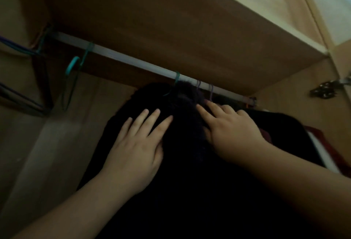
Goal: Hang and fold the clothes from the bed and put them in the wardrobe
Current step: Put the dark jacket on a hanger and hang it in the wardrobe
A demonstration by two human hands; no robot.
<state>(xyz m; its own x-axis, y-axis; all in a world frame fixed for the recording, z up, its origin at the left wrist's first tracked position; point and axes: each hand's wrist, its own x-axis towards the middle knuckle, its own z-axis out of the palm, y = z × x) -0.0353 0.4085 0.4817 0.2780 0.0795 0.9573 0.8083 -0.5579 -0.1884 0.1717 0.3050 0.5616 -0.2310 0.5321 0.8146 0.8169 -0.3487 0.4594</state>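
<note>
Inside the wardrobe [190, 20], we see a dark garment [182, 124] hanging from the rail [121, 57]. The left hand [136, 143] lies flat on it, fingers straight; the right hand [229, 126] rests beside, fingers extended. We judge it soft, light; hold near the hanger hook.

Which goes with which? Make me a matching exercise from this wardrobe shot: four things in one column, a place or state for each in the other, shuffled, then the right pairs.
Things:
1. left hand
2. right hand
3. empty teal hanger
4. door hinge

Places or states:
A. metal, on the wardrobe's right side wall
B. hooked on the rail, left of the clothes, carrying nothing
C. fingers straight, flat on the dark garment
D. nearest the lilac hanger hook, fingers reaching up the dark fuzzy fabric

Pairs: 1-C, 2-D, 3-B, 4-A
</note>
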